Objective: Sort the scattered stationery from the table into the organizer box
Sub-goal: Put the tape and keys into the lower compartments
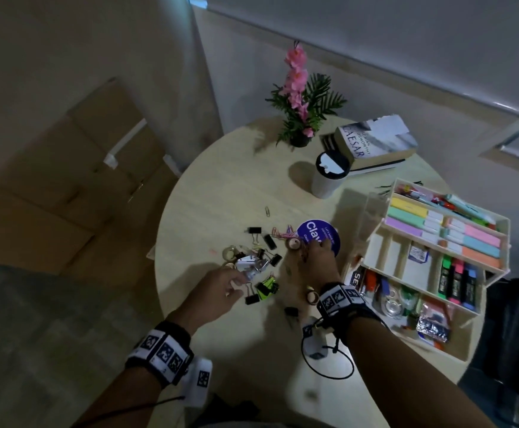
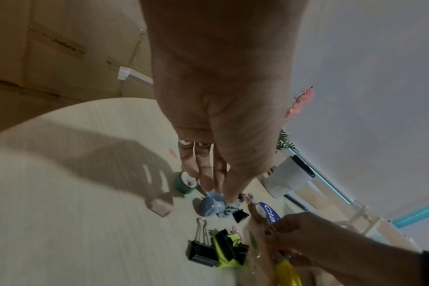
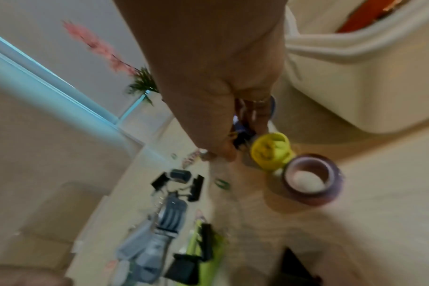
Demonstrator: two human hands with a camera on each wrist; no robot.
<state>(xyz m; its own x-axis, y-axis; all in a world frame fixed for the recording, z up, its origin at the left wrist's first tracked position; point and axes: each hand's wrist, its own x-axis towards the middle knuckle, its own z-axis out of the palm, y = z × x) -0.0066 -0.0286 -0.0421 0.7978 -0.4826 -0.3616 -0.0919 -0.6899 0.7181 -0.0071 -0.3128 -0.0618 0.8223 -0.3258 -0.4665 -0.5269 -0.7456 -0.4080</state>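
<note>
Stationery lies mid-table: a grey stapler [image 1: 247, 264] [image 2: 209, 207], black binder clips [image 1: 269, 240] [image 2: 201, 249], a lime clip [image 1: 265, 287], coloured paper clips [image 1: 282, 233], and tape rolls [image 1: 293, 244] [image 2: 184, 183]. My left hand [image 1: 236, 281] [image 2: 223, 193] pinches the stapler's near end between thumb and fingertips. My right hand [image 1: 315, 248] [image 3: 243, 139] hovers at the edge of a round blue sticker [image 1: 316, 234], fingers curled round small clips that are mostly hidden. A yellow roll [image 3: 269, 151] and a purple roll [image 3: 311, 178] lie just under that wrist. The wooden organizer box [image 1: 372, 248] stands to the right, part-filled.
A lidded cup [image 1: 329, 177], a book [image 1: 375, 140] and a potted pink flower [image 1: 301, 100] stand at the back of the round table. One loose paper clip [image 1: 267, 211] lies apart. Cardboard boxes [image 1: 66, 180] stand on the floor to the left.
</note>
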